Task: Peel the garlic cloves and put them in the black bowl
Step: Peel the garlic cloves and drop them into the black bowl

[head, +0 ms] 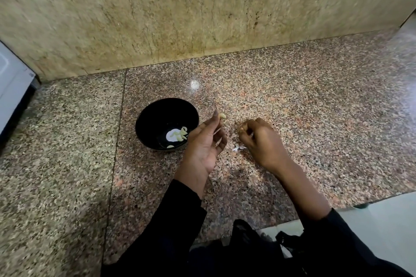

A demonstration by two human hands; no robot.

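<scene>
A peeled garlic clove [222,116] is pinched at the fingertips of the left hand [206,141], palm turned up, just beside the right rim of the black bowl [146,119]. The clove is not yet over the bowl. Step in hand, as judged: transfer of a finished clove — peeling of this one looks done.

The right hand [262,141] is curled knuckles-up, well to the right of the bowl, low over the bench [315,108]. Something small and pale appears to be gripped at its fingertips; whether it is skin or another clove cannot be told. A white scrap of papery skin [239,148] lies on the bench just left of that hand.

Several peeled cloves [180,135] are already lying in the bowl bottom, so the task is judged partly done.

Next move calls for a short shift of the left hand leftward over the rim, then release of the pinch. The clove is smooth and curved, so a slip before the rim is a risk.

Materials:
- bowl: round, glossy black, deep, with a bright reflection in the bottom
- cloves: pale yellow, crescent-shaped, smooth
- skin: thin, white, crumpled
- bench: polished speckled granite, pink-brown, with a joint line left of the bowl
- wall behind: beige stone slabs, mottled

Black sleeves are worn on both arms.
</scene>
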